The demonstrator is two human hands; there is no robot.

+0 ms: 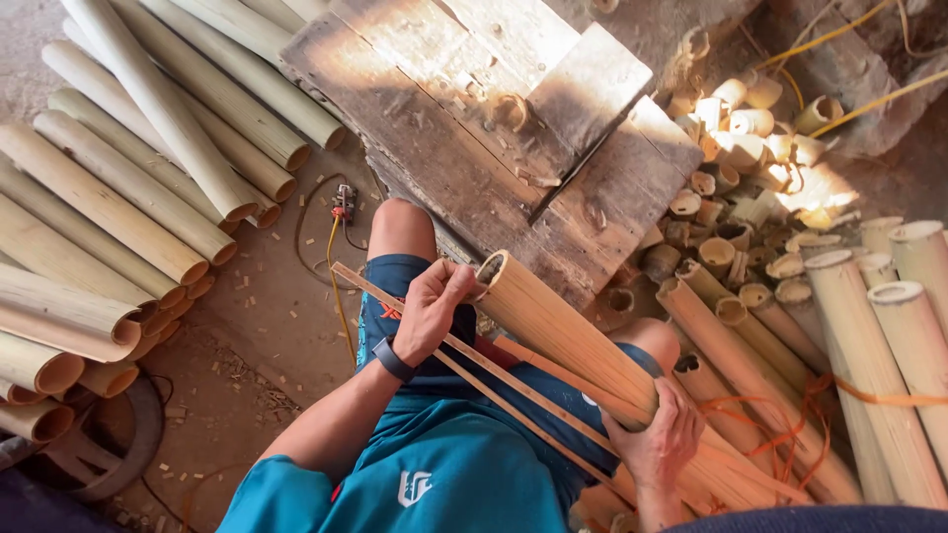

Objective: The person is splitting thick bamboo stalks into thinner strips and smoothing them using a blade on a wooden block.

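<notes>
A hollow bamboo tube (563, 331) lies slanted across my lap, its open end pointing up and left. My left hand (434, 306) grips that open end, fingers curled over the rim. My right hand (660, 442) wraps around the tube's lower end near my right knee. Thin bamboo strips (494, 380) run diagonally under the tube, across my blue shorts. A dark band sits on my left wrist.
Long bamboo poles (128, 188) are stacked at the left. More poles (879, 345) lie at the right, with orange cord. A worn wooden block (474, 118) stands ahead of my knees. Short bamboo offcuts (741, 188) pile beyond it. A yellow cable (338, 286) crosses the dirt floor.
</notes>
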